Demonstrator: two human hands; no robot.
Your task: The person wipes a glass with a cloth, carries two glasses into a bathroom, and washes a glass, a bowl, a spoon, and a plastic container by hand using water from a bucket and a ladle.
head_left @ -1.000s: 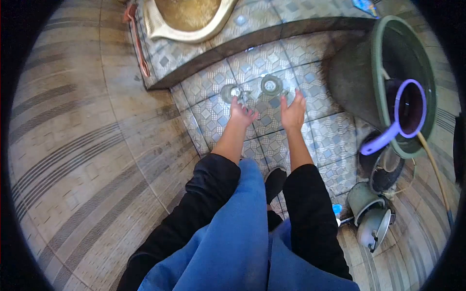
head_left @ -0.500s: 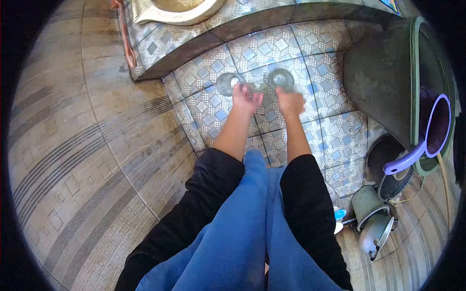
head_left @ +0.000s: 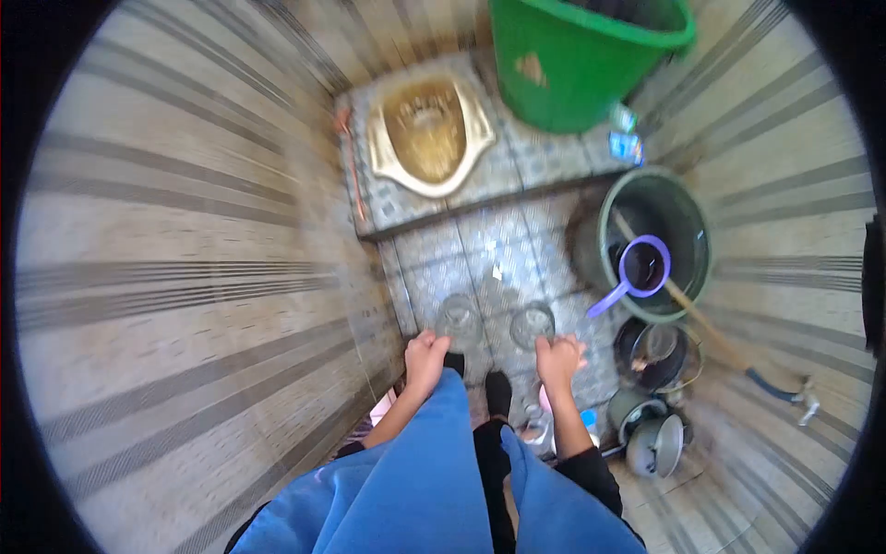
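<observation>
My left hand (head_left: 427,360) is closed at the near-left side of a clear glass (head_left: 459,319), its fingers curled. Beside it, my right hand (head_left: 559,360) is closed with its thumb against a second clear glass (head_left: 532,323). Both round vessels are see-through and seem to be gripped at the side; whether they have handles is hidden by the fingers. Patterned floor tiles show behind and through them. Motion blur softens the picture.
A squat toilet (head_left: 426,138) sits on a raised tiled step. A green tub (head_left: 572,69) stands beside it. On the right are a grey-green bucket (head_left: 591,235) with a purple dipper (head_left: 623,293), a black bucket (head_left: 637,374), pots (head_left: 657,448) and a tap (head_left: 808,402).
The view has risen and tilted forward, bringing the toilet and green tub into sight. My hands and both glasses are nearer my body. My left fingers, looser before, are now curled shut.
</observation>
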